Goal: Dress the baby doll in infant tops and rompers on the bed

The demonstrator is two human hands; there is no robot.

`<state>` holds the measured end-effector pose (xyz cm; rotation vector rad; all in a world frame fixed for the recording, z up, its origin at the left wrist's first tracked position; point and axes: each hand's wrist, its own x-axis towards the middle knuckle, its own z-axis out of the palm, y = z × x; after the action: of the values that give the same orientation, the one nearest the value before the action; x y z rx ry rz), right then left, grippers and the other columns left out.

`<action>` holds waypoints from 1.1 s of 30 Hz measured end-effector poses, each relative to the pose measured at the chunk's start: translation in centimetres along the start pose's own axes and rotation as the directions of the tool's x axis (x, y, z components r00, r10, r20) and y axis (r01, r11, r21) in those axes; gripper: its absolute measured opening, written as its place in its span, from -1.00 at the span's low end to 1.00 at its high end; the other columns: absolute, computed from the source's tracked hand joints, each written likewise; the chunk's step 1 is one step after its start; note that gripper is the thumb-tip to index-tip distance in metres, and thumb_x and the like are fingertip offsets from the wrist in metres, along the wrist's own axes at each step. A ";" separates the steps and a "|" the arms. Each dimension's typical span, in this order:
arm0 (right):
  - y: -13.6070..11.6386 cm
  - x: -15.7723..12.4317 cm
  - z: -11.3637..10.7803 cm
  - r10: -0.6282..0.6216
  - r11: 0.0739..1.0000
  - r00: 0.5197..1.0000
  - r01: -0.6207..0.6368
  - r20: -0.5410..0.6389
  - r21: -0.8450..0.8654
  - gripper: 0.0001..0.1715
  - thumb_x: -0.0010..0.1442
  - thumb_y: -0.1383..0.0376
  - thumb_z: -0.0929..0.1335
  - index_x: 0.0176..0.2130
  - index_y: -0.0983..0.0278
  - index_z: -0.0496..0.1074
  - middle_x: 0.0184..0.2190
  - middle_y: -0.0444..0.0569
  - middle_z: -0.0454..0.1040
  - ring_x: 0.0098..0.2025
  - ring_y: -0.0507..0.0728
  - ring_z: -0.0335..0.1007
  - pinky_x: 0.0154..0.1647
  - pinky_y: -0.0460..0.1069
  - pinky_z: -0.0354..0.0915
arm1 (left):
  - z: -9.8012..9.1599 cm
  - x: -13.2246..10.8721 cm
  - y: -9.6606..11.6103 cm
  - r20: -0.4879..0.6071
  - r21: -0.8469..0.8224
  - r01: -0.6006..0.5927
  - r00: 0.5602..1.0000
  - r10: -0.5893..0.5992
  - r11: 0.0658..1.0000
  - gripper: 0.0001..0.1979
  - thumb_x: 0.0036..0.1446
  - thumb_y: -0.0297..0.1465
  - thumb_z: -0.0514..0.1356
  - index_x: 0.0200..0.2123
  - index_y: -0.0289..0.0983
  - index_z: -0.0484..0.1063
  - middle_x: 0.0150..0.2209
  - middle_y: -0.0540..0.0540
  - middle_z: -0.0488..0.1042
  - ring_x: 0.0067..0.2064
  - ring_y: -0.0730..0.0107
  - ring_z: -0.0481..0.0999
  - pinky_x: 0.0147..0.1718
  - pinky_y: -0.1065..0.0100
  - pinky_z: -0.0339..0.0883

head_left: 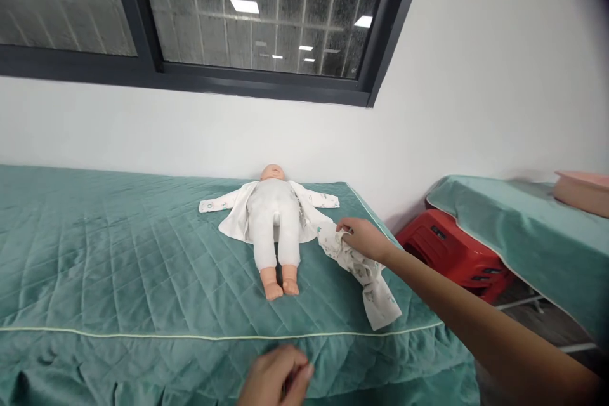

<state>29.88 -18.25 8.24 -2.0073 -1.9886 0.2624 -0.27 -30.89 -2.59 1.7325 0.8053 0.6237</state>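
A baby doll (275,222) lies on its back on the green quilted bed cover (118,266), head toward the wall, in white leggings with an opened white jacket (311,203) spread under it. My right hand (364,238) reaches out to the doll's right side and grips a small white patterned garment (366,276) that lies crumpled on the cover. My left hand (278,380) hovers low at the near edge of the bed, fingers curled in, with nothing visible in it.
A red plastic stool (451,254) stands in the gap to the right of the bed. Beyond it is a second green-covered surface (523,235) with a pink basin (583,190) on it. A white wall and dark window run behind.
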 end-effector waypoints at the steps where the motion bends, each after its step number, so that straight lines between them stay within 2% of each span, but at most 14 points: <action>1: -1.3 -0.3 -0.3 -0.006 0.997 1.000 0.008 -0.028 0.071 -0.72 0.07 0.39 0.26 -0.23 0.25 0.47 -0.33 -0.06 0.47 -0.27 0.12 0.35 -0.23 -0.03 0.19 | -0.3 1.1 0.6 -0.071 0.085 -0.047 0.996 0.053 0.995 -0.76 0.29 -0.24 0.06 -0.26 -0.18 0.49 -0.36 -0.08 0.47 -0.30 0.32 0.47 -0.21 0.25 0.38; 4: -6.3 -1.7 -1.6 0.023 0.941 0.997 0.003 -0.074 0.338 -0.77 0.09 0.28 0.27 -0.25 0.25 0.45 -0.52 -0.17 0.32 -0.45 0.06 0.24 -0.41 -0.07 0.11 | -0.9 4.3 3.7 -0.240 0.197 -0.170 0.946 0.216 0.966 -0.70 0.28 -0.28 0.08 0.04 -0.17 0.39 -0.06 -0.16 0.45 -0.06 0.26 0.47 -0.06 0.22 0.38; 6: -9.7 -2.4 -2.6 0.031 0.875 0.997 0.010 -0.077 0.484 -0.77 0.04 0.29 0.29 -0.25 0.25 0.44 -0.58 -0.21 0.26 -0.52 0.02 0.17 -0.48 -0.08 0.07 | -1.4 6.1 6.2 -0.346 0.313 -0.218 0.880 0.325 0.924 -0.55 0.22 -0.28 0.16 0.18 -0.12 0.26 0.19 -0.20 0.27 0.18 0.14 0.33 0.10 0.09 0.30; 9: -13.6 -2.7 -4.6 0.106 0.738 0.994 -0.053 -0.039 0.673 -0.73 -0.02 0.33 0.30 -0.24 0.24 0.43 -0.55 -0.19 0.32 -0.54 0.00 0.18 -0.54 -0.10 0.08 | -2.8 7.8 9.5 -0.389 0.474 -0.270 0.790 0.474 0.838 -0.37 0.13 -0.30 0.25 0.25 -0.10 0.15 0.29 -0.21 0.09 0.30 0.05 0.15 0.19 -0.02 0.20; 13: -16.5 -2.5 -7.7 0.145 0.447 0.989 -0.050 -0.018 0.893 -0.74 -0.05 0.43 0.30 -0.26 0.29 0.37 -0.49 -0.13 0.36 -0.52 0.00 0.28 -0.53 -0.10 0.23 | -5.3 7.0 12.5 -0.301 0.609 -0.380 0.701 0.647 0.696 -0.34 0.10 -0.41 0.23 0.26 -0.19 0.13 0.29 -0.25 0.06 0.33 0.07 0.07 0.28 0.00 0.07; 15: -17.7 -2.6 -9.0 0.153 0.302 0.988 -0.015 -0.033 0.953 -0.71 -0.06 0.50 0.28 -0.26 0.29 0.33 -0.45 -0.11 0.37 -0.47 0.00 0.34 -0.44 -0.08 0.35 | -6.6 5.8 13.8 -0.257 0.624 -0.412 0.695 0.672 0.665 -0.50 0.13 -0.43 0.18 0.17 -0.21 0.27 0.29 -0.24 0.09 0.33 0.09 0.08 0.27 0.02 0.06; 17: -18.9 -2.7 -10.1 0.154 0.230 0.986 0.021 -0.057 0.973 -0.66 -0.07 0.54 0.27 -0.24 0.27 0.32 -0.43 -0.11 0.36 -0.41 0.00 0.39 -0.33 -0.07 0.42 | -7.9 4.6 15.2 -0.284 0.587 -0.436 0.678 0.678 0.682 -0.72 0.21 -0.43 0.10 -0.01 -0.22 0.42 0.26 -0.20 0.17 0.30 0.11 0.13 0.26 0.05 0.07; 19: -19.9 -2.7 -10.8 0.149 0.229 0.984 0.067 -0.103 0.971 -0.63 -0.07 0.56 0.27 -0.24 0.25 0.31 -0.43 -0.13 0.34 -0.38 0.00 0.39 -0.27 -0.06 0.44 | -9.3 3.6 16.7 -0.327 0.466 -0.487 0.681 0.656 0.738 -0.75 0.29 -0.38 0.01 -0.15 -0.23 0.48 0.19 -0.18 0.28 0.26 0.13 0.20 0.24 0.11 0.09; 22: -20.5 -2.4 -11.8 0.113 0.298 0.974 0.156 -0.197 0.942 -0.68 -0.08 0.56 0.28 -0.31 0.24 0.31 -0.43 -0.15 0.31 -0.36 0.00 0.35 -0.25 -0.03 0.42 | -11.6 2.5 18.8 -0.229 0.235 -0.499 0.805 0.547 0.834 -0.57 0.36 -0.20 -0.10 -0.30 -0.25 0.50 -0.07 -0.14 0.49 0.06 0.18 0.41 0.06 0.24 0.25; 24: -20.3 -2.2 -12.7 0.052 0.351 0.969 0.210 -0.243 0.913 -0.73 -0.08 0.54 0.28 -0.35 0.25 0.33 -0.42 -0.14 0.32 -0.35 0.00 0.33 -0.26 -0.02 0.38 | -13.3 2.2 20.1 -0.088 0.278 -0.405 0.892 0.443 0.871 -0.55 0.31 -0.10 -0.02 -0.41 -0.25 0.48 -0.31 -0.07 0.52 -0.21 0.26 0.48 -0.21 0.33 0.30; 26: -19.6 -2.1 -13.8 -0.035 0.410 0.961 0.264 -0.274 0.873 -0.77 -0.07 0.51 0.30 -0.36 0.26 0.38 -0.38 -0.12 0.37 -0.33 0.02 0.34 -0.29 -0.02 0.34 | -14.9 2.4 21.2 -0.039 0.428 -0.314 0.930 0.365 0.847 -0.60 0.22 -0.08 0.11 -0.48 -0.26 0.43 -0.45 0.00 0.48 -0.39 0.35 0.41 -0.39 0.39 0.20; 28: -19.0 -2.2 -14.8 -0.126 0.502 0.946 0.320 -0.299 0.803 -0.79 -0.05 0.48 0.33 -0.34 0.28 0.46 -0.30 -0.07 0.45 -0.28 0.05 0.35 -0.30 -0.03 0.29 | -16.4 2.9 22.0 -0.123 0.517 -0.278 0.912 0.392 0.810 -0.65 0.19 -0.11 0.16 -0.46 -0.25 0.43 -0.47 0.02 0.47 -0.41 0.38 0.38 -0.44 0.42 0.13; 31: -18.4 -2.8 -15.5 -0.263 0.655 0.926 0.377 -0.271 0.654 -0.85 0.05 0.35 0.39 -0.31 0.29 0.55 -0.24 -0.02 0.52 -0.24 0.09 0.36 -0.31 -0.03 0.24 | -18.2 4.1 22.5 -0.354 0.436 -0.328 0.794 0.494 0.838 -0.73 0.20 -0.16 0.15 -0.36 -0.25 0.44 -0.43 0.00 0.46 -0.39 0.39 0.38 -0.43 0.43 0.14; 33: -18.4 -3.1 -15.3 -0.364 0.732 0.916 0.395 -0.171 0.555 -0.79 0.12 0.20 0.40 -0.30 0.27 0.58 -0.26 -0.03 0.54 -0.24 0.11 0.37 -0.27 -0.01 0.23 | -18.9 4.7 22.4 -0.482 0.289 -0.404 0.722 0.496 0.868 -0.76 0.19 -0.18 0.17 -0.32 -0.24 0.42 -0.42 0.00 0.44 -0.40 0.41 0.36 -0.43 0.44 0.16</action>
<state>17.69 -22.74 28.59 -1.1836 -1.9201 0.6273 -6.61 -20.29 24.35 1.9471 0.8283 1.4784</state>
